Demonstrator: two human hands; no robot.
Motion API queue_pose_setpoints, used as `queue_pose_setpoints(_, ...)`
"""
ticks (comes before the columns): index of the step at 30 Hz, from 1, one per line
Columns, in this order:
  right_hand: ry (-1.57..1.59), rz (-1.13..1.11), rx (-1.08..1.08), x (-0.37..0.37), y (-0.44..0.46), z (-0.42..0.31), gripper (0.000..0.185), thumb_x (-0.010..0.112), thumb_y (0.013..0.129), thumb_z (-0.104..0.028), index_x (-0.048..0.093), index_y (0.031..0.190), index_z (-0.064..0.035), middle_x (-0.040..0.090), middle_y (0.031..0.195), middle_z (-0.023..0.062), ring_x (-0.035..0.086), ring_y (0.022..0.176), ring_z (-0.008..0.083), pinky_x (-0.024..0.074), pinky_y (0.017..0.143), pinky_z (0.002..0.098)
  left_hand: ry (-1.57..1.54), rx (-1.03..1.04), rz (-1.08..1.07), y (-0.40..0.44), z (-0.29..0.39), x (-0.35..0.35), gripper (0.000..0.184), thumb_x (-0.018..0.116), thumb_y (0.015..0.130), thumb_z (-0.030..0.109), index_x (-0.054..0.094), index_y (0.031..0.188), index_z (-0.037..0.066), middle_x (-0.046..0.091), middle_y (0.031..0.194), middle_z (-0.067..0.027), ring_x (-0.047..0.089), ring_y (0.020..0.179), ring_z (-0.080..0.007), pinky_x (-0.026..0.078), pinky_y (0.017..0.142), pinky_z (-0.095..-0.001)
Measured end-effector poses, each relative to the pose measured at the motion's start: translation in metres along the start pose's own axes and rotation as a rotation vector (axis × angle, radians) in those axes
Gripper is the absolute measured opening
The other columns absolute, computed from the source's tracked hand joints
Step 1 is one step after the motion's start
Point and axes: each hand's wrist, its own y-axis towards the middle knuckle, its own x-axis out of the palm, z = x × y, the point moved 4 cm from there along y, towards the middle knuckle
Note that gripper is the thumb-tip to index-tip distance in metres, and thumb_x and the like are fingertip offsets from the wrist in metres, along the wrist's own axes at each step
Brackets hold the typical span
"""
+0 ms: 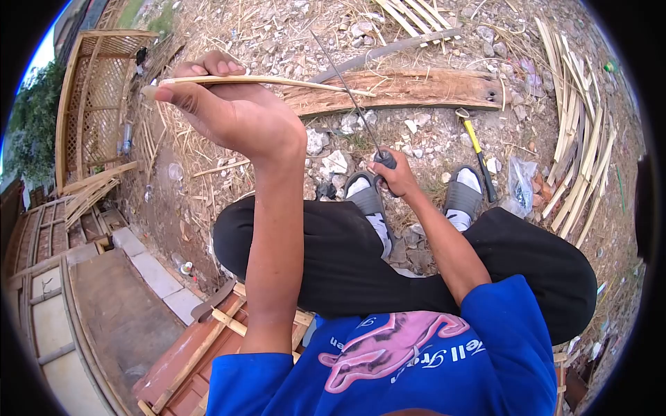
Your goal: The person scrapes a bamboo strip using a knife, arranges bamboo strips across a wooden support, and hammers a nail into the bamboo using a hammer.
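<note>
My left hand (229, 111) is raised at the upper left, its fingers and thumb closed on a thin pale wooden strip (277, 81). The strip runs rightward, its far end over a rough brown plank (416, 90) on the ground. Low in front of my feet, my right hand (395, 173) grips the dark handle of a long thin blade (341, 76). That blade points up and to the left and crosses the strip near its far end.
A yellow and black hammer (476, 152) lies right of the plank. Beside it are a clear plastic bag (519, 182) and a long pile of strips (583, 139). A grey pole (388, 50) lies beyond the plank. Lattice panels (100, 104) stand at the left.
</note>
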Motion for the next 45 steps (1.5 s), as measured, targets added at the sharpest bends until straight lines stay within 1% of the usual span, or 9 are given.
queue_pose_setpoints(4,-0.053,-0.158,-0.147,0.005,0.003,-0.019,0.029,0.072,0.082,-0.028,0.06,0.084,-0.0011,0.054,0.059,0.0026,0.051,0.046,0.0106,0.0409,0.046,0.0262,0.002,-0.052,0.047,0.001,0.003,-0.004,0.047,0.04,0.099,0.058,0.043,0.084,0.014,0.043,0.076,-0.0006,0.044,0.071,-0.0113,0.039,0.07,-0.0261)
queue_pose_setpoints(7,0.011,0.061,0.396,-0.035,-0.007,0.041,0.027,0.07,0.082,-0.027,0.059,0.08,-0.0022,0.054,0.057,0.0035,0.051,0.044,0.0121,0.0402,0.044,0.028,0.048,-0.054,0.081,0.006,0.002,-0.015,0.047,0.038,0.099,0.058,0.042,0.085,0.013,0.042,0.075,-0.0007,0.043,0.07,-0.0116,0.039,0.07,-0.0263)
queue_pose_setpoints(11,-0.057,0.072,0.399,-0.053,-0.01,0.069,0.026,0.068,0.084,-0.027,0.056,0.08,-0.0044,0.053,0.057,0.004,0.048,0.042,0.0121,0.0379,0.042,0.0276,0.035,-0.048,0.102,0.0,0.001,-0.01,0.048,0.035,0.1,0.057,0.041,0.085,0.013,0.042,0.078,-0.0009,0.042,0.071,-0.012,0.039,0.071,-0.027)
queue_pose_setpoints(22,-0.044,-0.094,-0.013,-0.012,0.005,-0.007,0.031,0.072,0.081,-0.026,0.062,0.092,0.0011,0.057,0.062,0.003,0.05,0.042,0.0122,0.0397,0.041,0.0286,0.022,-0.002,0.024,0.006,0.0,-0.004,0.045,0.04,0.098,0.057,0.042,0.085,0.013,0.042,0.076,0.0001,0.043,0.072,-0.0111,0.038,0.073,-0.026)
queue_pose_setpoints(25,-0.075,0.018,0.218,-0.028,0.004,0.022,0.026,0.069,0.083,-0.027,0.058,0.082,-0.0032,0.054,0.057,0.0034,0.049,0.042,0.0107,0.0386,0.041,0.0268,0.041,-0.024,0.066,0.008,0.002,-0.003,0.045,0.04,0.098,0.057,0.042,0.085,0.014,0.041,0.076,0.0,0.042,0.072,-0.0111,0.038,0.072,-0.0256)
queue_pose_setpoints(26,-0.093,0.111,0.435,-0.042,0.003,0.044,0.027,0.067,0.084,-0.029,0.058,0.082,-0.0032,0.054,0.057,0.0038,0.049,0.041,0.012,0.039,0.041,0.0277,0.046,-0.039,0.09,0.007,0.003,-0.003,0.045,0.04,0.098,0.057,0.042,0.085,0.014,0.041,0.076,-0.0001,0.042,0.072,-0.0111,0.037,0.072,-0.0255)
queue_pose_setpoints(29,-0.233,0.083,0.422,-0.062,0.004,0.058,0.029,0.065,0.085,-0.032,0.057,0.079,-0.0047,0.054,0.058,0.0045,0.049,0.042,0.0128,0.0389,0.041,0.0283,0.046,-0.006,0.056,0.005,0.001,-0.006,0.047,0.039,0.097,0.059,0.042,0.085,0.014,0.041,0.075,0.0001,0.041,0.071,-0.0107,0.037,0.071,-0.0254)
queue_pose_setpoints(33,-0.008,0.105,0.469,-0.047,-0.007,0.043,0.029,0.066,0.085,-0.033,0.055,0.08,-0.0063,0.053,0.058,0.0043,0.047,0.042,0.0122,0.0374,0.04,0.029,0.059,-0.036,0.051,0.003,0.002,-0.007,0.048,0.037,0.097,0.061,0.041,0.084,0.015,0.041,0.074,0.0006,0.041,0.069,-0.0099,0.036,0.068,-0.0248)
queue_pose_setpoints(45,-0.014,-0.227,-0.232,0.044,-0.004,-0.067,0.025,0.072,0.084,-0.025,0.058,0.086,-0.0039,0.051,0.058,-0.0028,0.049,0.045,0.0061,0.0367,0.04,0.0222,0.051,-0.093,0.137,0.005,0.007,-0.008,0.043,0.032,0.091,0.056,0.034,0.076,0.014,0.033,0.058,0.0009,0.03,0.053,-0.0088,0.026,0.053,-0.0233)
